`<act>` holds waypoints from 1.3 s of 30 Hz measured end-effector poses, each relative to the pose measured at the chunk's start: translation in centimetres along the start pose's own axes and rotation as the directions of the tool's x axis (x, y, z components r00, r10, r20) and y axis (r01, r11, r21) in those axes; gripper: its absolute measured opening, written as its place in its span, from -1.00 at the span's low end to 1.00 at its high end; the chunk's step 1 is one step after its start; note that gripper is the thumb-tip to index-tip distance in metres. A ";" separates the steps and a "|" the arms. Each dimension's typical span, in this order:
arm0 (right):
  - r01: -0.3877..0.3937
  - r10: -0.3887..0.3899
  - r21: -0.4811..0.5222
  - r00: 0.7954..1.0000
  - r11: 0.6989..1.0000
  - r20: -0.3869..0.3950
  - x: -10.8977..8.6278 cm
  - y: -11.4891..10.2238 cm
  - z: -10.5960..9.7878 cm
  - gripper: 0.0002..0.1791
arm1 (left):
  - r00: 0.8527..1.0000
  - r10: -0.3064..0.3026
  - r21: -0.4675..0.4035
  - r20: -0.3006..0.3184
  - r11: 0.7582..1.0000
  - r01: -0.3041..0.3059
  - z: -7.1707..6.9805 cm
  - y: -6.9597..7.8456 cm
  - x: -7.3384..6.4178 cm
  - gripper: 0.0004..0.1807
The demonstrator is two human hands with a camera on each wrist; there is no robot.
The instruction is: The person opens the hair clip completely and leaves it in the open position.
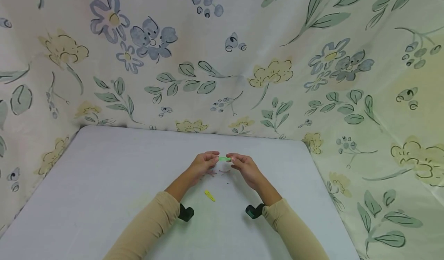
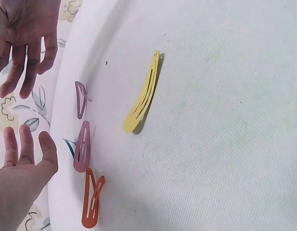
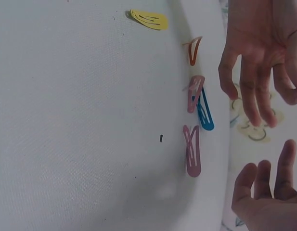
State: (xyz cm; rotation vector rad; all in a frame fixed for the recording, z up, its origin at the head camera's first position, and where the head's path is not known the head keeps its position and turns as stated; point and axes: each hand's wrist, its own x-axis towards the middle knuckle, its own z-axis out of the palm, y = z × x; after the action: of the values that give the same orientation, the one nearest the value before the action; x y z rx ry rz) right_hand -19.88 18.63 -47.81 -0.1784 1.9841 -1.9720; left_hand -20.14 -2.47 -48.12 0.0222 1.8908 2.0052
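A green hair clip (image 1: 224, 158) is pinched at its two ends between my hands, raised over the far part of the table. My left hand (image 1: 202, 165) grips its left end with thumb and fingers. At the other end, the thumb and fingers of my right hand (image 1: 247, 169) hold it. Both wrist views cut off the pinching fingertips and the green clip. Nearer to me lies a yellow hair clip (image 2: 143, 96). Below the hands are an orange clip (image 2: 90, 202), a pink clip (image 2: 82, 149), a blue clip (image 3: 206, 115) and a mauve clip (image 3: 193, 154), their arms popped apart.
The white table (image 1: 114, 183) has raised, rounded edges. Behind it and along its sides hangs a floral cloth (image 1: 208, 59). A small dark speck (image 3: 161, 138) lies near the mauve clip. Dark wrist devices (image 1: 186, 213) stick out from both sleeves.
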 end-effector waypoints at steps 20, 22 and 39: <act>0.003 -0.003 -0.029 1.000 1.000 -0.010 0.1 0.2 0.1 -0.60 | 1.000 -0.001 -0.026 0.015 1.000 0.001 0.0 -0.2 0.2 -0.68; 0.004 -0.005 -0.031 1.000 1.000 -0.009 0.1 0.2 0.0 -0.61 | 1.000 0.004 -0.020 0.012 1.000 -0.004 0.1 -0.3 0.1 -0.68; -0.012 0.011 -0.025 0.999 1.000 -0.049 0.1 0.0 0.1 -0.76 | 0.999 0.029 0.032 -0.019 0.999 -0.028 0.2 -0.3 0.2 -0.72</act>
State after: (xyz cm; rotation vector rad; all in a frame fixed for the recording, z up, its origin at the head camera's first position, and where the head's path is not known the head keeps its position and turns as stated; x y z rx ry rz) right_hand -19.97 18.47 -47.84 -0.1256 2.0362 -1.9631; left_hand -20.20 -2.25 -48.48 0.0387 1.9448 2.0009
